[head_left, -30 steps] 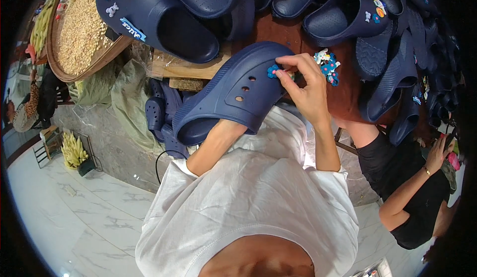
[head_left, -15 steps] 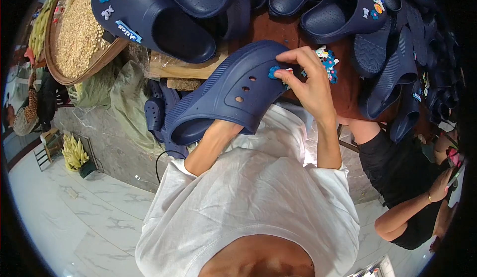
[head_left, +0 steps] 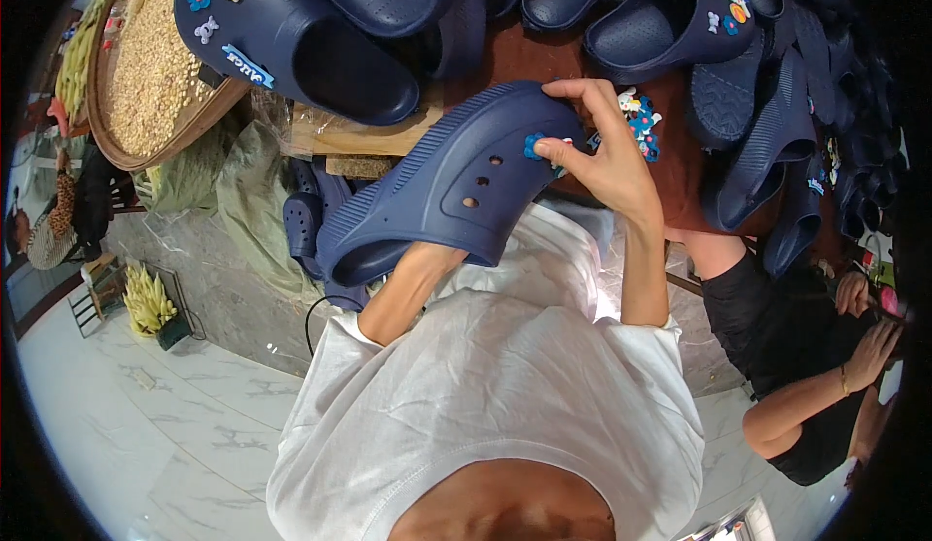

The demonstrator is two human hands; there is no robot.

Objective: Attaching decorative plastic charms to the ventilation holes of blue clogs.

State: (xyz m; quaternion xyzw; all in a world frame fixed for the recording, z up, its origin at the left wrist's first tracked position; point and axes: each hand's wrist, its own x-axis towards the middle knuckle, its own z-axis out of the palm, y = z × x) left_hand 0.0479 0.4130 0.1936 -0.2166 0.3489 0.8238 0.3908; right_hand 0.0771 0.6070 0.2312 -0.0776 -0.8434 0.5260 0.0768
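A navy foam clog (head_left: 427, 187) is held tilted in front of me, with round holes along its upper. My left hand (head_left: 439, 258) reaches into its foot opening and bears it from inside; the fingers are hidden. At the toe, the thumb of my right hand (head_left: 612, 158) presses against a blue flower charm (head_left: 533, 146), while the index finger curls over the toe's far edge. Part of another small charm shows behind that thumb. Just beyond my right hand, a cluster of blue and white charms (head_left: 643, 129) lies on the reddish-brown table (head_left: 524, 56).
More navy clogs (head_left: 660, 32) crowd the table's back and right side, some decorated. A large decorated clog (head_left: 291, 36) rests at upper left, beside a round basket (head_left: 121, 158) of pale grains. A person in black shorts (head_left: 767, 318) sits close on the right.
The clog has tipped slightly, its heel shifting a little left. My right thumb stays at the flower charm. On the right, the other person's hands have moved.
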